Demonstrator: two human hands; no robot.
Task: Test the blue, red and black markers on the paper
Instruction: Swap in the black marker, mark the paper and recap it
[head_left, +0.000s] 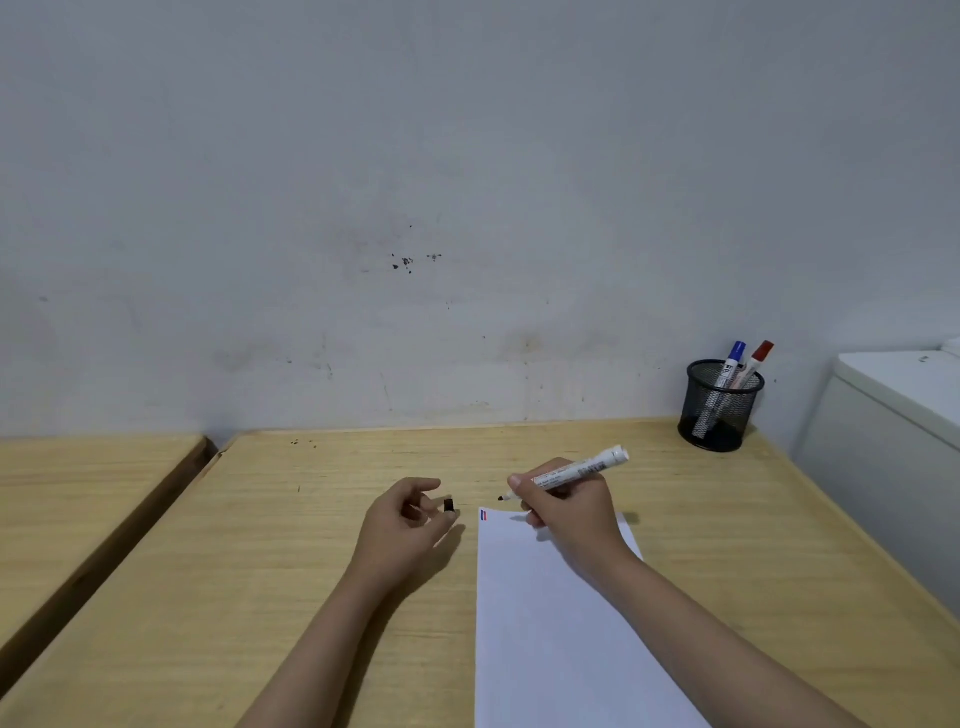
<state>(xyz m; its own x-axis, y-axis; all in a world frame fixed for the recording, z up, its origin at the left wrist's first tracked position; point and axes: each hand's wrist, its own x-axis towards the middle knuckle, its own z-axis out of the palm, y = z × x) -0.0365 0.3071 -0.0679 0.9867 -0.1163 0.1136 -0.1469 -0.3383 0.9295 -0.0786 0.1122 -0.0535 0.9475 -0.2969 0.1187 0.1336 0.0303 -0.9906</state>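
Note:
My right hand (569, 501) grips the uncapped black marker (576, 472), its dark tip pointing left just above the top left corner of the white paper (545, 623). Short blue and red strokes (483, 515) mark that corner. My left hand (405, 525) rests on the desk left of the paper and pinches the small black cap (449, 504) at its fingertips. The blue marker (730, 366) and the red marker (754, 364) stand capped in a black mesh cup (719, 410) at the desk's far right.
The wooden desk (260, 545) ends at a grey wall behind. A second wooden surface (78, 493) lies to the left across a gap. A white appliance (893, 431) stands against the desk's right side.

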